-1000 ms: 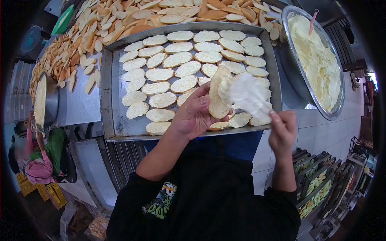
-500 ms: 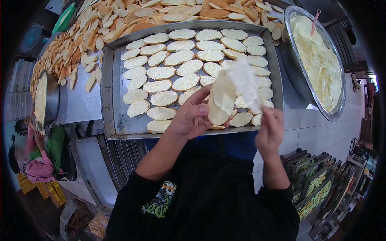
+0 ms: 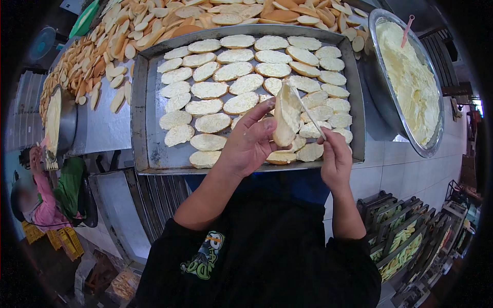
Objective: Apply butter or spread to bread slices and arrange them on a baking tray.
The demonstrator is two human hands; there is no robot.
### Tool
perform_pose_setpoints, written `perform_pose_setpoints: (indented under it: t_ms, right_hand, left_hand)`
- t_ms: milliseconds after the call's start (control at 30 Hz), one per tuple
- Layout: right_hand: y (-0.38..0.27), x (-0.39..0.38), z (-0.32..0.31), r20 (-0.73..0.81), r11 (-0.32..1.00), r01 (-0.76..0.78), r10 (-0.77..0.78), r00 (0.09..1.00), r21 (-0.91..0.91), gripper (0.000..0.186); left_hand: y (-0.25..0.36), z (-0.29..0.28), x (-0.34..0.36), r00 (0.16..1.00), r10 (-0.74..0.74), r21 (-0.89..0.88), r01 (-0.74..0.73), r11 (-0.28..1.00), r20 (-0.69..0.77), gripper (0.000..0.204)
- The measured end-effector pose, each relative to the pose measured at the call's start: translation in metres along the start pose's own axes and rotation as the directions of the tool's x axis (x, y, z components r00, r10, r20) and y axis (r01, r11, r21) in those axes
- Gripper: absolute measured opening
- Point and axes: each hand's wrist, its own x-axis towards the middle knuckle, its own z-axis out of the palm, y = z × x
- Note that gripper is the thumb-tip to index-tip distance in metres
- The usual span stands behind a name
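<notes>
Over the tray [image 3: 138, 113], toward its near edge, the left hand [image 3: 250, 146] pinches 1 bread slice [image 3: 284, 132], which may crack if the spreader [image 3: 309, 113], pinched in the right hand [image 3: 336, 161], presses too hard

Soft light shows the held bread [image 3: 288, 117] clearly, pale sheen marks the counter [image 3: 104, 132], and fisheye edges curve into blackness.

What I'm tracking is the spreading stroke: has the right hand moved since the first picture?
Yes, the right hand has moved left, away from the near right corner of the metal tray.
</notes>
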Motion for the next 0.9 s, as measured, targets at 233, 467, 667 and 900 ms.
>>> perform_pose_setpoints:
  t_ms: [233,467,667,900]
  right_hand:
    - [0.009,-0.003,0.002,0.083,0.993,-0.071,0.063,0.995,0.090,0.022]
    - [0.005,-0.002,-0.003,0.136,0.998,0.039,-0.045,0.990,0.043,0.024]
    - [0.014,-0.008,-0.023,0.221,0.929,0.320,-0.278,0.935,-0.186,0.025]
    - [0.022,-0.014,-0.015,0.013,0.988,0.151,-0.150,0.989,-0.040,0.024]
  left_hand:
    - [0.007,0.010,0.007,0.974,-0.068,-0.062,0.056,0.997,-0.217,0.033]
    - [0.007,0.003,0.008,0.966,-0.076,-0.111,0.049,0.993,-0.247,0.032]
    - [0.016,-0.020,-0.003,0.894,-0.141,-0.152,0.084,0.985,-0.425,0.041]
    - [0.089,-0.063,-0.078,0.881,0.060,0.081,-0.025,0.996,-0.469,0.046]
